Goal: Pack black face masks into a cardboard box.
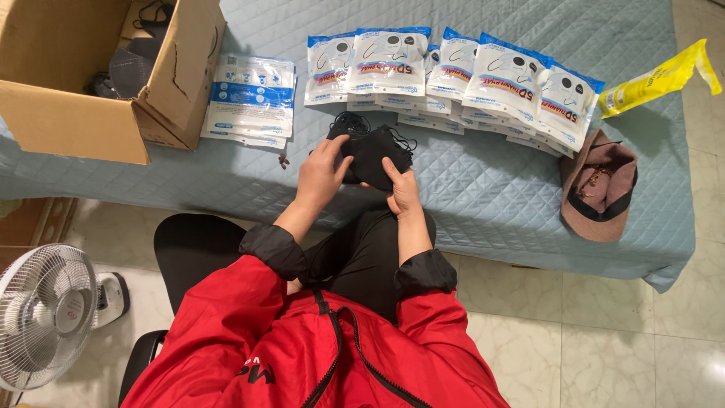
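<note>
Both my hands hold a small stack of black face masks [371,155] with loose ear loops, just above the front edge of a light blue quilted bed [483,189]. My left hand [320,175] grips the stack's left side, thumb on top. My right hand [405,190] holds its lower right corner. Behind the masks, a row of several blue-and-white mask packets [453,75] lies overlapping on the quilt. A separate pile of flat blue-and-white packets [253,98] lies to the left.
An open cardboard box [158,83] with dark masks inside stands at the back left. A yellow packet [657,79] and a brown cap [600,185] lie at the right. A white fan [45,313] stands on the tiled floor at my left.
</note>
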